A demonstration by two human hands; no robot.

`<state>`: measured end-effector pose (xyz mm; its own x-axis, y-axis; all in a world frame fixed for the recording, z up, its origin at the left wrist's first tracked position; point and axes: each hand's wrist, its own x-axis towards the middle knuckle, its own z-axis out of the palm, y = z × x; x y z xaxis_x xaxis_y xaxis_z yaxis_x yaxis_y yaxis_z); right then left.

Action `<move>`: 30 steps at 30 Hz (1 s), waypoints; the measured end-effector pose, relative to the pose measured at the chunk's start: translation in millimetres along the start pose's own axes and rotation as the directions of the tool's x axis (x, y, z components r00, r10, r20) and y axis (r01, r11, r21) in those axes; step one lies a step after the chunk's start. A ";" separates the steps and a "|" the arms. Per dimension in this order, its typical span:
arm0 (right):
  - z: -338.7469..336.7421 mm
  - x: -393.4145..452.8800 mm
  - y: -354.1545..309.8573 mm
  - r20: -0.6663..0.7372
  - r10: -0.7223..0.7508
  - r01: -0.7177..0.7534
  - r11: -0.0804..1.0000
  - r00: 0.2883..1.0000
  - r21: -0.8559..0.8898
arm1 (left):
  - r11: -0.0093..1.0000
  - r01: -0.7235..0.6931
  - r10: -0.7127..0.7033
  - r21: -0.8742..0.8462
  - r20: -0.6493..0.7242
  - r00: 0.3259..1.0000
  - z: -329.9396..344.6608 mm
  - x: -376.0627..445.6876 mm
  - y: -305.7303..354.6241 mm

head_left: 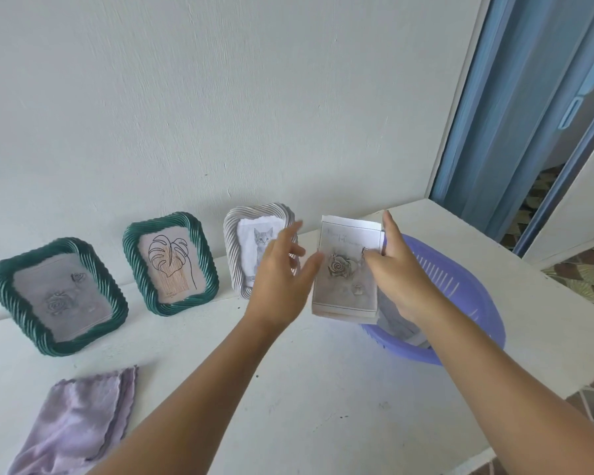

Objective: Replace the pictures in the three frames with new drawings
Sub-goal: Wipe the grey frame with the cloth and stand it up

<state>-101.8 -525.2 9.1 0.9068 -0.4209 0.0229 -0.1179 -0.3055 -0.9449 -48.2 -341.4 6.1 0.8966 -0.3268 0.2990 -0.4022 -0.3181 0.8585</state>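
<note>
Head view
Right hand (396, 269): grips the stack of drawings (348, 269) by its right edge, above the purple basket (467, 296).
Left hand (282, 269): fingers spread, holding nothing, just left of the stack.
Three frames (172, 262): on the worktop (288, 389), left of both hands.
Handling: thin, floppy paper; best pinched at the edges.

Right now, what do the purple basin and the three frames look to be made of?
Purple basin: likely matte moulded plastic, with slotted walls. Green frames and white frame: twisted rope-like ribbing with slight sheen, perhaps plastic or resin; cannot tell for sure.
</note>
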 end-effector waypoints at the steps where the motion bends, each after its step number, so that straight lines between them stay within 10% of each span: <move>1: -1.4 1.9 -0.2 0.019 -0.007 0.007 1.000 1.000 -0.011 | 0.997 0.074 -0.072 -0.038 0.047 0.996 -0.8 5.7 0.0; 6: -3.3 3.9 -5.0 0.095 -0.045 0.048 0.999 0.994 -0.026 | 0.922 0.277 -0.188 -0.271 0.313 0.931 4.5 20.0 -3.8; 12: -11.0 -4.0 3.7 0.155 -0.089 0.082 0.995 0.984 0.049 | 0.903 0.222 -0.177 -0.367 0.152 0.972 17.3 20.8 -7.9; 22: -43.7 3.6 25.6 0.114 -0.123 0.138 0.981 0.986 -0.138 | 0.967 0.243 -0.252 0.076 0.160 0.954 32.3 4.7 -15.4; 30: -62.7 6.8 44.4 0.184 -0.020 0.106 0.877 0.983 -0.468 | 0.943 0.320 -0.268 -0.089 0.365 0.892 36.8 -6.9 -15.9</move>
<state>-126.2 -595.2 -12.2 0.9681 -0.2500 -0.0185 -0.1969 -0.7126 -0.6734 -54.9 -366.8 -25.0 0.8394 -0.5311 -0.1156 -0.0760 -0.3253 0.9426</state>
